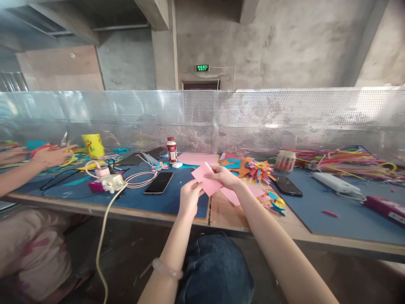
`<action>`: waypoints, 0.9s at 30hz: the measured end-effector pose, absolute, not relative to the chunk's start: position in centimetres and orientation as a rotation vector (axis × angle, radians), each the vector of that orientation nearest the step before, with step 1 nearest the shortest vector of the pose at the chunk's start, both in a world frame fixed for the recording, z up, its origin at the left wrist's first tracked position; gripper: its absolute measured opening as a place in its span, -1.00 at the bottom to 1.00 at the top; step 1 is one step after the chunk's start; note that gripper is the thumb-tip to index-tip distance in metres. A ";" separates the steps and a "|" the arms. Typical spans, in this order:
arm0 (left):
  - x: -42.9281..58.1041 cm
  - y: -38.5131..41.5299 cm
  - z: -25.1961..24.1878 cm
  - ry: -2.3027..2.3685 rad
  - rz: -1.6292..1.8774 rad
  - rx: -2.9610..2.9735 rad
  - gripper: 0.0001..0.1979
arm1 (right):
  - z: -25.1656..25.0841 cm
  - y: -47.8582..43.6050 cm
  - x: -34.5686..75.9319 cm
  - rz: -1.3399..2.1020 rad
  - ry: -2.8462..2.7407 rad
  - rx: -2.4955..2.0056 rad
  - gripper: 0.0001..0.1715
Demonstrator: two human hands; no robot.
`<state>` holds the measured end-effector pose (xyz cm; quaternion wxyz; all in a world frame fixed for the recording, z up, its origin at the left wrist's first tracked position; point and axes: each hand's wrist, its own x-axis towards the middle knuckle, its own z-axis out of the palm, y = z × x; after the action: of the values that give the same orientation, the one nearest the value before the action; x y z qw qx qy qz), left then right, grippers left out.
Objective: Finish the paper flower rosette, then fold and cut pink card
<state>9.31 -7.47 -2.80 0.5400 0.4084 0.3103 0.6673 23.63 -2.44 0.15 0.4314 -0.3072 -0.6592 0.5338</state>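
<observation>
Pinching a pink paper square point(211, 186) above the wooden tabletop point(226, 213), the left hand point(189, 197) held its lower-left edge and the right hand point(225, 176) its upper-right edge. A dark-screened smartphone point(159, 183) lay to the left, a multicoloured paper flower point(260, 170) to the right.

Paper point(207, 180) between left phone point(158, 183) and right phone point(288, 186); bottle point(171, 150) behind left.

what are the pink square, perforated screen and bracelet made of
Pink square: probably matte paper; thin, straight-edged, no shine. Perforated screen: likely metal, semi-gloss; rows of holes, bright reflections. Bracelet: smooth, pale, slightly glossy; stone, glass or plastic, hard to tell.
</observation>
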 end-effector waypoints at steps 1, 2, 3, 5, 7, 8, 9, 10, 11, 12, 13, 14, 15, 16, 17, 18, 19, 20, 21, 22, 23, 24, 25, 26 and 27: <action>9.3 -7.4 -2.8 0.742 1.586 0.975 -0.80 | 0.1 -2.4 23.6 1.334 -1.643 -0.767 -0.57; 9.3 -7.4 -2.8 0.745 1.585 0.978 -0.81 | 0.1 -2.4 23.6 1.337 -1.640 -0.767 -0.56; 9.3 -7.4 -2.8 0.747 1.584 0.980 -0.81 | 0.1 -2.3 23.6 1.342 -1.638 -0.768 -0.56; 9.3 -7.3 -2.9 0.746 1.584 0.980 -0.81 | 0.0 -2.3 23.6 1.349 -1.637 -0.763 -0.56; 9.3 -7.3 -3.0 0.742 1.586 0.983 -0.81 | 0.0 -2.3 23.6 1.357 -1.636 -0.746 -0.56; 9.3 -7.3 -3.0 0.740 1.587 0.987 -0.81 | 0.0 -2.3 23.6 1.361 -1.635 -0.736 -0.57; 9.3 -7.3 -3.1 0.738 1.589 0.992 -0.81 | 0.0 -2.3 23.6 1.364 -1.635 -0.729 -0.57; 9.3 -7.2 -3.1 0.736 1.592 0.999 -0.82 | 0.0 -2.3 23.6 1.364 -1.635 -0.725 -0.57; 9.3 -7.2 -3.2 0.735 1.593 1.009 -0.82 | 0.0 -2.3 23.6 1.361 -1.634 -0.727 -0.57; 9.3 -7.2 -3.2 0.736 1.591 1.020 -0.82 | 0.0 -2.3 23.6 1.352 -1.632 -0.729 -0.57; 9.3 -7.2 -3.3 0.740 1.587 1.032 -0.82 | 0.0 -2.3 23.6 1.339 -1.629 -0.729 -0.58; 9.3 -7.2 -3.3 0.745 1.578 1.045 -0.82 | 0.0 -2.2 23.6 1.327 -1.625 -0.724 -0.58; 9.3 -7.2 -3.3 0.750 1.567 1.058 -0.81 | 0.0 -2.2 23.6 1.315 -1.619 -0.715 -0.59; 9.3 -7.2 -3.3 0.756 1.555 1.069 -0.81 | 0.0 -2.2 23.7 1.304 -1.614 -0.705 -0.59; 9.3 -7.2 -3.3 0.761 1.546 1.076 -0.82 | 0.1 -2.1 23.7 1.295 -1.608 -0.696 -0.59; 9.3 -7.2 -3.3 0.767 1.541 1.079 -0.83 | 0.1 -2.1 23.6 1.287 -1.601 -0.692 -0.59; 9.4 -7.2 -3.3 0.775 1.540 1.078 -0.84 | 0.1 -2.1 23.6 1.280 -1.594 -0.691 -0.59; 9.4 -7.2 -3.3 0.786 1.547 1.072 -0.85 | 0.1 -2.1 23.6 1.276 -1.586 -0.692 -0.60; 9.5 -7.2 -3.3 0.800 1.559 1.063 -0.86 | 0.2 -2.1 23.5 1.278 -1.580 -0.690 -0.60; 9.5 -7.2 -3.3 0.813 1.575 1.056 -0.87 | 0.2 -2.2 23.5 1.288 -1.580 -0.685 -0.60; 9.6 -7.2 -3.3 0.825 1.594 1.051 -0.87 | 0.2 -2.3 23.5 1.308 -1.588 -0.677 -0.61; 9.6 -7.2 -3.3 0.832 1.615 1.047 -0.86 | 0.2 -2.5 23.5 1.334 -1.606 -0.673 -0.61; 9.6 -7.2 -3.3 0.835 1.635 1.045 -0.86 | 0.3 -2.6 23.4 1.366 -1.632 -0.681 -0.62; 9.6 -7.2 -3.3 0.834 1.653 1.047 -0.86 | 0.3 -2.7 23.5 1.395 -1.661 -0.705 -0.63; 9.5 -7.2 -3.3 0.831 1.666 1.054 -0.85 | 0.4 -2.9 23.5 1.418 -1.686 -0.739 -0.64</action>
<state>9.54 -7.23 -3.31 0.4806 0.4320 0.3406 0.6829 23.51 -2.86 0.36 0.3979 -0.2918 -0.6657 0.5598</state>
